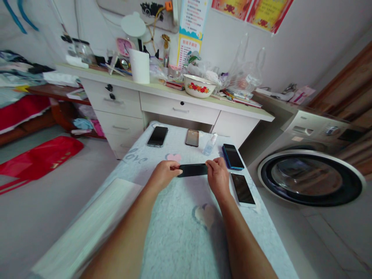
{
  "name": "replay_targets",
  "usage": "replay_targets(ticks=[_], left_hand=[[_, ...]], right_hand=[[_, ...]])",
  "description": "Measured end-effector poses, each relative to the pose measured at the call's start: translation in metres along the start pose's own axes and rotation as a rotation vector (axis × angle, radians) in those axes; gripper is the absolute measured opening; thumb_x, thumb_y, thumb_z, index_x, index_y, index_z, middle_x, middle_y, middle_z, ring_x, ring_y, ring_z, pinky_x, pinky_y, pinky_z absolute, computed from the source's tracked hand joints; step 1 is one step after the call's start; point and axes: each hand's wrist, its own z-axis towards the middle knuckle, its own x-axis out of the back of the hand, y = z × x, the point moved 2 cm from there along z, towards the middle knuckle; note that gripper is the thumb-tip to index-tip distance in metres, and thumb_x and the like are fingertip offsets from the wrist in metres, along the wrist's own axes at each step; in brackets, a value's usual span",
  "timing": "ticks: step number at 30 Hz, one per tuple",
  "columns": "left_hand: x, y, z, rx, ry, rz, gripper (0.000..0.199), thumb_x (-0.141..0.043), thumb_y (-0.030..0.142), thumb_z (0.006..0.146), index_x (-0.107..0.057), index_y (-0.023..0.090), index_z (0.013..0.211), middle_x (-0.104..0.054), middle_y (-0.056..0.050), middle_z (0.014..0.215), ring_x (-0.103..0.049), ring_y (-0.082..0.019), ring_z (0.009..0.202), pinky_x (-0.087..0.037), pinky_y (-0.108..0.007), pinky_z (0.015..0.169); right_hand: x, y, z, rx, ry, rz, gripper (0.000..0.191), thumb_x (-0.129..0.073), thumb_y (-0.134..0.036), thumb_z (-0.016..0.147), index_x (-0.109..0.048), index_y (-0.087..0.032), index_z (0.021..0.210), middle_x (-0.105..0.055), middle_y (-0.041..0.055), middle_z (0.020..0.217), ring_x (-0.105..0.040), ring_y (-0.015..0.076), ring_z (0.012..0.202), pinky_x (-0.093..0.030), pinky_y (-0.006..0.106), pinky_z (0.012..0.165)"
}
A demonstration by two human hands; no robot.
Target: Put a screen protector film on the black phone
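Observation:
A black smartphone (193,170) is held sideways above the cloth-covered table (174,232). My left hand (165,173) pinches its left end, and my right hand (217,174) grips the right end between thumb and fingers. Beyond my hands lie a phone case (192,138) and a small clear spray bottle (209,144) that stands upright. To the right of my right hand are a blue-edged phone (233,156) and a white-framed phone (243,189), both flat. Another dark phone (158,136) rests at the far left of the table.
A white folded sheet or board (93,228) lies along the table's left side. Behind stands a white desk (180,107) with drawers, bearing a flowered enamel bowl (200,86), a white cylinder (140,66) and plastic bags. A washing machine (310,155) stands at the right.

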Motion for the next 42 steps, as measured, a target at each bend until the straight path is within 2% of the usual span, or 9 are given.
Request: replay_targets(ticks=[3, 7, 15, 29, 34, 42], left_hand=[[-0.001, -0.003, 0.001, 0.004, -0.016, -0.016, 0.014, -0.063, 0.030, 0.063, -0.067, 0.017, 0.067, -0.060, 0.003, 0.058, -0.054, -0.013, 0.058, -0.039, -0.025, 0.058], [0.001, -0.006, 0.003, -0.006, 0.032, -0.119, 0.025, -0.066, 0.028, 0.060, -0.067, 0.017, 0.082, -0.066, 0.000, 0.071, -0.060, -0.016, 0.068, -0.045, -0.028, 0.066], [0.006, -0.009, 0.005, -0.054, 0.039, -0.063, 0.017, -0.065, 0.031, 0.065, -0.069, 0.019, 0.076, -0.068, 0.000, 0.073, -0.061, -0.017, 0.069, -0.046, -0.030, 0.069], [0.001, 0.003, 0.001, -0.030, -0.001, -0.166, 0.012, -0.066, 0.026, 0.063, -0.068, 0.017, 0.071, -0.068, -0.001, 0.070, -0.061, -0.015, 0.067, -0.047, -0.029, 0.067], [-0.001, 0.004, 0.001, -0.047, -0.015, -0.162, 0.012, -0.065, 0.027, 0.064, -0.068, 0.017, 0.071, -0.067, -0.001, 0.070, -0.061, -0.015, 0.068, -0.047, -0.029, 0.067], [-0.001, 0.003, 0.003, -0.059, -0.004, -0.104, 0.012, -0.063, 0.026, 0.065, -0.063, 0.017, 0.072, -0.061, 0.002, 0.067, -0.056, -0.014, 0.065, -0.042, -0.026, 0.063]], right_hand=[[-0.004, -0.013, -0.004, 0.032, -0.038, 0.023, 0.027, -0.042, -0.022, 0.091, -0.069, -0.019, 0.094, -0.052, 0.0062, 0.089, -0.052, 0.0156, 0.078, -0.043, 0.026, 0.072], [-0.007, -0.021, -0.008, 0.042, -0.047, 0.030, 0.028, -0.041, -0.020, 0.092, -0.068, -0.021, 0.095, -0.052, 0.0058, 0.092, -0.052, 0.0149, 0.078, -0.043, 0.025, 0.073], [-0.008, -0.021, -0.008, 0.049, -0.034, 0.021, 0.027, -0.042, -0.020, 0.091, -0.069, -0.021, 0.094, -0.052, 0.0059, 0.091, -0.052, 0.0153, 0.079, -0.044, 0.025, 0.072], [-0.023, -0.063, -0.016, 0.163, -0.141, 0.034, 0.028, -0.039, -0.023, 0.093, -0.066, -0.023, 0.093, -0.053, 0.0057, 0.093, -0.052, 0.0152, 0.077, -0.042, 0.024, 0.070], [-0.020, -0.060, -0.015, 0.166, -0.148, 0.023, 0.028, -0.039, -0.023, 0.093, -0.067, -0.023, 0.095, -0.054, 0.0054, 0.093, -0.053, 0.0152, 0.078, -0.041, 0.024, 0.070], [-0.010, -0.039, -0.011, 0.097, -0.093, -0.036, 0.026, -0.043, -0.021, 0.092, -0.068, -0.022, 0.097, -0.053, 0.0052, 0.095, -0.053, 0.0145, 0.080, -0.041, 0.023, 0.067]])
